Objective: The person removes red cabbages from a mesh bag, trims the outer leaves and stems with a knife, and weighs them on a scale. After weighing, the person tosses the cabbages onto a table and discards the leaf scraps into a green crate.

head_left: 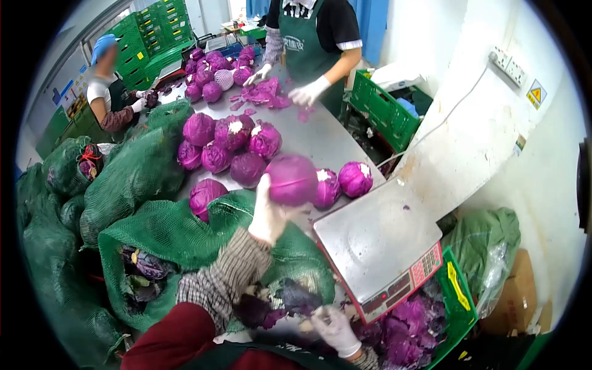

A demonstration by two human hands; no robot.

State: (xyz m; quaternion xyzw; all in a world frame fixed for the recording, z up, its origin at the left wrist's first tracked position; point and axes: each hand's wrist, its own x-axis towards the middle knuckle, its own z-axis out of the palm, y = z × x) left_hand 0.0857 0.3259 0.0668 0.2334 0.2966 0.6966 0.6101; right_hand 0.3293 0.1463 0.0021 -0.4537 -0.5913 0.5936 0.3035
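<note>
My left hand (pixel 269 216), in a white glove, grips a peeled red cabbage (pixel 292 179) above the near part of the metal table (pixel 336 139). The cabbage is slightly blurred and a pale rib runs across it. My right hand (pixel 336 331), also gloved, is low down beside dark loose cabbage leaves (pixel 297 297), its fingers loosely apart with nothing visible in them. Several red cabbages (pixel 248 169) stand grouped just past my left hand, and one red cabbage (pixel 356 179) sits near the scale. An open green mesh sack (pixel 166 231) lies under my left forearm.
A digital scale (pixel 376 237) stands at the right, above a green crate (pixel 459 308) holding purple leaves (pixel 404 330). Full mesh sacks (pixel 135 176) crowd the left. Across the table is a co-worker (pixel 314 55) in an apron; another co-worker (pixel 108 92) works at far left.
</note>
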